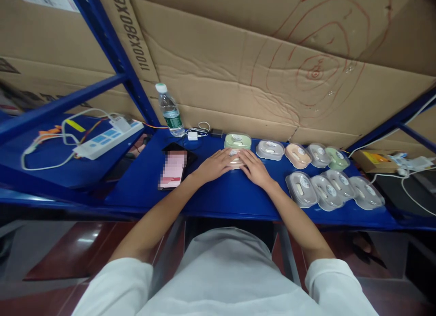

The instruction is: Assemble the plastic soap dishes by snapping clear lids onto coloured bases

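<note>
Between my hands on the blue shelf is a small plastic box (235,160) with a clear lid and a pale bar-shaped piece on top. My left hand (215,165) curves around its left side, fingers lying over the lid. On the other side, my right hand (255,167) holds it the same way, fingertips close to those of the left. Much of the box is hidden under the fingers, so its colour is hard to tell. Just behind it sits a similar green box (237,141), and a grey one (270,149) stands to the right.
More clear-lidded boxes, peach (298,155), green (337,158) and several grey (302,188), stand at the right. Left are a phone (173,168), a water bottle (170,110) and a white charger (192,135). A power strip (108,140) lies beyond the blue frame post (126,66). Cardboard (218,79) backs the shelf.
</note>
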### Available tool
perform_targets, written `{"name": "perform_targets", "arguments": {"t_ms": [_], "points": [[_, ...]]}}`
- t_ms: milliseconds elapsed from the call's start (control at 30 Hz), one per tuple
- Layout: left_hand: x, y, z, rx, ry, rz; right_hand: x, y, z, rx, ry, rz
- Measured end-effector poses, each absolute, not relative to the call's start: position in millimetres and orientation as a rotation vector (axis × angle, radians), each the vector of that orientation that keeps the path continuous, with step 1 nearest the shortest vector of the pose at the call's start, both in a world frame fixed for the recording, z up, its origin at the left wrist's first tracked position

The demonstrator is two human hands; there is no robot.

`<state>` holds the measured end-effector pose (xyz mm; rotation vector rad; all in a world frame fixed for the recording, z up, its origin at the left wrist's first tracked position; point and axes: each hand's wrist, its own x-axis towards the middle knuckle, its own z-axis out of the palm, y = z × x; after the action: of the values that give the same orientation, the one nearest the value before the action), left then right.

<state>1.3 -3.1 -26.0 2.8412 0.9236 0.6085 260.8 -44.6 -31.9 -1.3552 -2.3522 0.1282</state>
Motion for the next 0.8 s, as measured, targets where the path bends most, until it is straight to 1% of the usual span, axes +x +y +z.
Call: {"name": "perform_targets", "arguments": {"t_ms": [167,533,800], "points": [[-6,3,-23,2.763,0.867,0.677,256,-50,-30,-1.387,-2.375,0.107],[-23,12,-17,2.625,1.186,0.878,259,-56,-24,-1.558,-2.345,0.049],[-23,9,-13,2.630,1.297,0.790,276,-47,-26,-1.704,-2.265,0.074]]}}
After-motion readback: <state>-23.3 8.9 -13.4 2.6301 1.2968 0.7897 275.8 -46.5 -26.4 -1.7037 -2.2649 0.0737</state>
